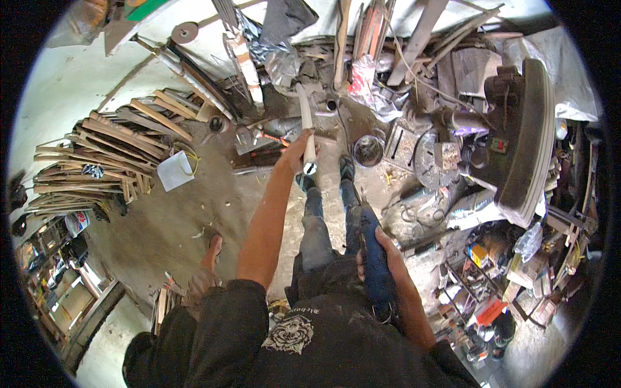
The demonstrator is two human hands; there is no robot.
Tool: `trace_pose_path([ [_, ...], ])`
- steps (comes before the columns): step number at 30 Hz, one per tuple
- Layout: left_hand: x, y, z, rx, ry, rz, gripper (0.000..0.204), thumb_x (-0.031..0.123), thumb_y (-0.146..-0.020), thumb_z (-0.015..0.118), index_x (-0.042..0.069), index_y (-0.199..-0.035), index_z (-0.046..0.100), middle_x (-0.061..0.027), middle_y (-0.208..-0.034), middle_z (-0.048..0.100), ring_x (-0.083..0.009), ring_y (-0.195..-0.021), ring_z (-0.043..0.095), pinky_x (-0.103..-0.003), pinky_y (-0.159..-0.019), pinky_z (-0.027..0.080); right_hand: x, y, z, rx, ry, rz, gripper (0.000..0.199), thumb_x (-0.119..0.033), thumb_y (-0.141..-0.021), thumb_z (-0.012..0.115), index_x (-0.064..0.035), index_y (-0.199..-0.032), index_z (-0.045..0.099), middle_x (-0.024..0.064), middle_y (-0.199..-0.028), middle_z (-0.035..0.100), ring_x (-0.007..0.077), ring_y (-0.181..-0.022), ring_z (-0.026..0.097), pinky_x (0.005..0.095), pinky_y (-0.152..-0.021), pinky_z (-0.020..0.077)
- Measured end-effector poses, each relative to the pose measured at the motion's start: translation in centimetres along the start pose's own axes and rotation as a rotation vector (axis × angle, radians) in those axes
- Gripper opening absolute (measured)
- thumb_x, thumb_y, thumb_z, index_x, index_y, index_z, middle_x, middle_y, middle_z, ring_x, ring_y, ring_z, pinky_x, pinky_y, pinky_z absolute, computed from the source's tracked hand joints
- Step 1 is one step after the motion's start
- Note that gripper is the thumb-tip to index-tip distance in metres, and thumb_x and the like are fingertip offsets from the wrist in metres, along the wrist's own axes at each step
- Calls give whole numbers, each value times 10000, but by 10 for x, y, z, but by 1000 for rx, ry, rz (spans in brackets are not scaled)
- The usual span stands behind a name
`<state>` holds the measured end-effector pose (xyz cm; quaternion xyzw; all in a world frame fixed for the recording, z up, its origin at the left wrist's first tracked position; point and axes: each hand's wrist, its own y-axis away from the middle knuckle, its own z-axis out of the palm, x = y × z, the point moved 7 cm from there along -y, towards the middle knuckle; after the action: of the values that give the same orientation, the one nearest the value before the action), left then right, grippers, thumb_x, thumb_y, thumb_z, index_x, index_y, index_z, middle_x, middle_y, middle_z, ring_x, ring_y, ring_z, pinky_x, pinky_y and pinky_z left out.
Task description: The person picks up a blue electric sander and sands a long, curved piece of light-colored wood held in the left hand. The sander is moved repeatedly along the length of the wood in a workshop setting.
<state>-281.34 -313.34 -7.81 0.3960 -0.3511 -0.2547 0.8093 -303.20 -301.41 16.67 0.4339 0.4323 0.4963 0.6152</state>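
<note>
My left hand is stretched out in front of me, its fingers closed around a long, slightly curved pale wooden piece. The near end of that piece shows a dark mark or slot and hangs above my left foot. Close to my right thigh, my right hand grips a dark blue elongated power tool. A thin shaft points forward from the tool's far end. The two held things are apart. Part of my right hand's fingers is hidden behind the tool's body.
Many wooden sticks are piled at the left, beside a white sheet. A large belt machine stands at the right. A round bucket sits ahead. Another person's bare limb shows at my left. Clutter fills the lower right.
</note>
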Motion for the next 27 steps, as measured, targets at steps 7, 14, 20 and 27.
trace_pose_path([
  [7,-49,-3,27,-68,383,-211,388,96,-842,616,-21,-1176,457,-100,-875,612,-207,-747,620,-335,-652,543,6,-11,11,-56,99,9,508,-555,-881,436,-56,-862,530,70,-653,574,170,-482,573,290,-424,482],
  [14,-113,-26,18,-58,128,-333,149,0,-774,581,-12,-898,499,-74,-710,523,-218,-611,546,-340,-555,497,30,-34,-8,-37,33,166,487,-546,-862,498,-61,-888,530,82,-651,580,184,-480,580,303,-429,492],
  [20,-129,-29,21,18,272,-309,239,62,-790,604,15,-987,477,-80,-793,554,-209,-679,579,-353,-635,539,36,-44,-14,-40,10,167,484,-544,-863,497,-61,-882,531,85,-643,577,188,-469,578,303,-424,492],
  [27,-121,-26,30,-91,373,-247,216,103,-847,533,52,-1045,464,-142,-1038,597,-266,-837,606,-417,-802,525,30,-53,-6,-39,89,67,444,-500,-900,446,-67,-841,528,78,-602,569,183,-430,557,294,-401,469],
])
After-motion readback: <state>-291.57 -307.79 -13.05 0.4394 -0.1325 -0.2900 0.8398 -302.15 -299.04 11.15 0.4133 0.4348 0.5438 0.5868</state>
